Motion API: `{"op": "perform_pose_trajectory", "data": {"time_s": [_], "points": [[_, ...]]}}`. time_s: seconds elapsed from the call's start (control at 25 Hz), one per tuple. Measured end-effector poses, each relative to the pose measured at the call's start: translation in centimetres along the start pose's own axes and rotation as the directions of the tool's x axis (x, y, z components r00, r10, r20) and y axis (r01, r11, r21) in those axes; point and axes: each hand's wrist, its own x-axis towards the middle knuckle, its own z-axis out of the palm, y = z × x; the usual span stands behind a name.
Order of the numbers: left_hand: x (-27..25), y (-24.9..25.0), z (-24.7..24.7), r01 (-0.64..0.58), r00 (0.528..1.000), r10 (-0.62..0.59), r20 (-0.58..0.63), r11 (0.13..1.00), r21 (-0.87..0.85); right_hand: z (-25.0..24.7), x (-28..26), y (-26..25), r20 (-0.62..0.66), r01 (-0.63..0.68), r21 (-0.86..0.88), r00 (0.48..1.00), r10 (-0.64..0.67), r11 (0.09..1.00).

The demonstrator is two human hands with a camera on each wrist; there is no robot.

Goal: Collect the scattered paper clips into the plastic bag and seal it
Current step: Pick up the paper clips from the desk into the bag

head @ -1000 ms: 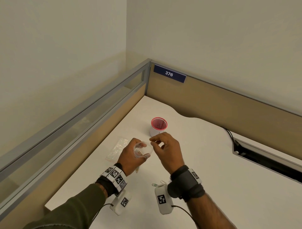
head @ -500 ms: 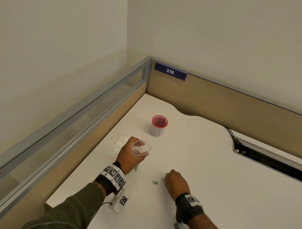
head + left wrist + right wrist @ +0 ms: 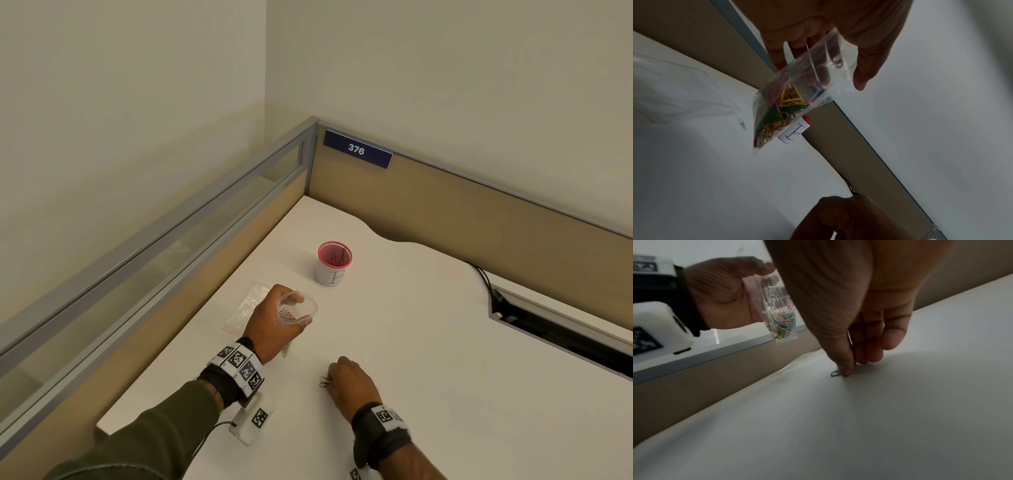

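My left hand (image 3: 270,325) holds a small clear plastic bag (image 3: 298,310) above the white desk, its mouth held open toward the top. Several coloured paper clips (image 3: 781,110) sit in the bag's lower end (image 3: 782,322). My right hand (image 3: 349,380) is down on the desk near the front, fingers curled. Its thumb and fingertips (image 3: 844,369) pinch a few loose paper clips (image 3: 324,381) against the surface. A green clip (image 3: 835,373) sticks out beside the thumb.
A white cup (image 3: 334,263) with a red rim and a handwritten letter stands behind the hands. A second clear bag (image 3: 245,306) lies flat to the left. One lone clip (image 3: 743,125) lies near it. Partition walls bound the desk; a cable slot (image 3: 548,329) opens at right.
My right hand left the bag's mouth, dropped to the desk and closed on the loose clips there. The left hand kept the bag in about the same place.
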Motion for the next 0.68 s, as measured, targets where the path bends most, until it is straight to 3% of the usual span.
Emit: {"op": "perform_pose_trajectory", "data": {"time_s": [0.24,0.56,0.68], "points": [[-0.3,-0.1,0.2,0.006,1.0,-0.006,0.011,1.0,0.004,-1.9,1.4,-0.2,0.117,-0.101,0.076,0.989,0.091,0.992],[0.1,-0.1,-0.4,-0.01,1.0,0.01,-0.019,1.0,0.002,-2.2,2.1,0.4,0.081,-0.101,0.038,0.992,0.098,0.994],[0.1,-0.1,-0.2,-0.009,1.0,0.009,-0.006,1.0,0.003,-3.3,1.8,0.6,0.004,-0.093,0.136,0.996,0.094,0.986]]}}
